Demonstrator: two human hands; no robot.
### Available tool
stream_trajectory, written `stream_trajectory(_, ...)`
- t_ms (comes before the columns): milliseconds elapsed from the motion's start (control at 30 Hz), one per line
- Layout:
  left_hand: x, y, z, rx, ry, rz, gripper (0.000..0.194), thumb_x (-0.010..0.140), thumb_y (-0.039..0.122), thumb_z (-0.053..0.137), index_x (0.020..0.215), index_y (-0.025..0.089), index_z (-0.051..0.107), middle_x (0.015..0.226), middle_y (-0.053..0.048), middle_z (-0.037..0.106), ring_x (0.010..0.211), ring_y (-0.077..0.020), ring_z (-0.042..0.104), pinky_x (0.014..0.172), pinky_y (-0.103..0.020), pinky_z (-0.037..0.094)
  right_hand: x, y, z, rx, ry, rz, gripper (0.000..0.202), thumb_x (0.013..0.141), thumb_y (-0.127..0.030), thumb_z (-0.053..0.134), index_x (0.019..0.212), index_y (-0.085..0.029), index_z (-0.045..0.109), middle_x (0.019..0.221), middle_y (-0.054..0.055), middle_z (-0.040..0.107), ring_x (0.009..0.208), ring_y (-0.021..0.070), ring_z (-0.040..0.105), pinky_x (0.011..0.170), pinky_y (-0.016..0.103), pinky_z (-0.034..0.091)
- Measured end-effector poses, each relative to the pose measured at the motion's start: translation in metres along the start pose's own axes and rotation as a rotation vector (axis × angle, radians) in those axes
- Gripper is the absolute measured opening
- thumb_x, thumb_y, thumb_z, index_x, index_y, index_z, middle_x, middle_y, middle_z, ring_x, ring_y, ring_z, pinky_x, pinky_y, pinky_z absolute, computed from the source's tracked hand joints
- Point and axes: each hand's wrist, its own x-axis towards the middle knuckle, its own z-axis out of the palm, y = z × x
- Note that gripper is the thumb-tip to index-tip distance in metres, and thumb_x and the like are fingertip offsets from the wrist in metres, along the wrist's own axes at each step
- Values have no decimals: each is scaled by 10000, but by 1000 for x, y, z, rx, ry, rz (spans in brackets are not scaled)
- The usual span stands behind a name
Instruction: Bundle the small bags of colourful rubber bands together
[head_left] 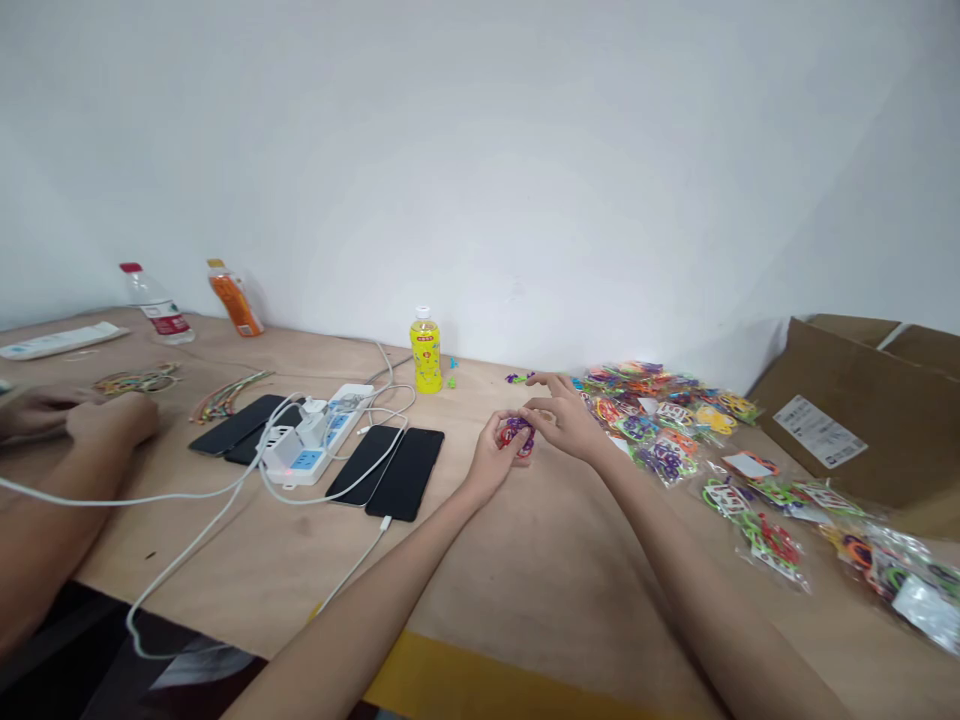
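Note:
Near the middle of the wooden table (525, 580), my left hand (494, 458) is wrapped round a small bunch of purple and red plastic pieces (517, 436). My right hand (561, 418) is at the right side of the bunch, its fingers apart and partly curled; the fingertips are close to the bunch, and whether they touch it is hard to tell. A few small purple and green pieces (519, 378) lie just behind my hands. Many clear bags of coloured plastic pieces (667, 455) are spread to the right of my right hand.
A yellow bottle (427, 350) stands behind left. Phones (406, 474), a white power strip (330, 435) and cables lie left. Farther left are two more bottles, coloured cords (229, 395) and another person's hands (112, 415). A cardboard box (862, 420) stands at right.

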Motion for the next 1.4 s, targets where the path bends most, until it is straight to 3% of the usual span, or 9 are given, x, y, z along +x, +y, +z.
stream_trajectory(100,-1,2,-1,-8,-24,-9,589,760,570,786,1173,206,578,1077,-79,676,768,-172,670,567,-267,598,1,3,-1,144,61,75,193,939,-390,640,978,-234,745,1254,116,616,1192,288,559,1010,476,463)
stream_trajectory(233,1,1,-4,-31,82,21,501,775,559,775,1098,206,626,1104,-79,688,942,-218,681,737,-288,595,-3,11,10,503,113,324,435,802,-466,766,1140,-217,652,1090,101,684,845,212,671,689,337,550)
stream_trajectory(400,7,1,-9,-17,150,67,453,765,560,774,992,186,656,1031,-58,698,974,-205,672,809,-248,545,-9,20,30,820,-27,483,370,731,-523,791,855,-185,704,734,51,698,650,178,645,557,288,511)
stream_trajectory(600,9,10,-16,-38,119,-35,554,689,525,847,1080,188,647,965,-64,731,781,-185,689,581,-212,525,-14,33,37,934,148,616,410,647,-519,854,847,-188,718,709,17,684,620,142,599,583,285,525)
stream_trajectory(733,7,13,-19,-61,87,-59,532,623,438,904,1017,171,665,934,-72,747,773,-188,698,627,-255,579,-18,34,39,949,59,632,431,671,-509,840,951,-198,737,777,19,711,661,141,616,556,241,480)
stream_trajectory(867,7,14,-20,-48,119,-76,465,658,421,888,994,173,684,959,-83,756,775,-180,704,638,-260,594,-20,34,42,926,11,681,388,631,-486,861,840,-184,735,723,20,714,603,131,591,528,233,431)
stream_trajectory(1067,10,15,-24,-67,60,-123,434,637,374,900,962,156,711,1008,-111,755,801,-196,714,662,-289,611,-24,36,39,1029,-17,691,363,623,-457,875,793,-183,708,739,9,706,639,136,610,623,269,501)
stream_trajectory(1267,13,13,-28,-77,46,-143,432,666,360,874,1007,165,695,961,-101,750,752,-186,711,625,-273,595,-26,31,41,1223,-23,766,465,639,-360,873,1057,-223,724,817,3,722,769,169,670,758,302,559)
stream_trajectory(1400,12,13,-26,-78,27,-149,425,700,376,849,1030,167,679,976,-94,741,770,-182,704,633,-284,605,-28,31,45,1239,-22,777,340,695,-435,841,920,-194,758,911,74,751,807,193,677,749,311,571)
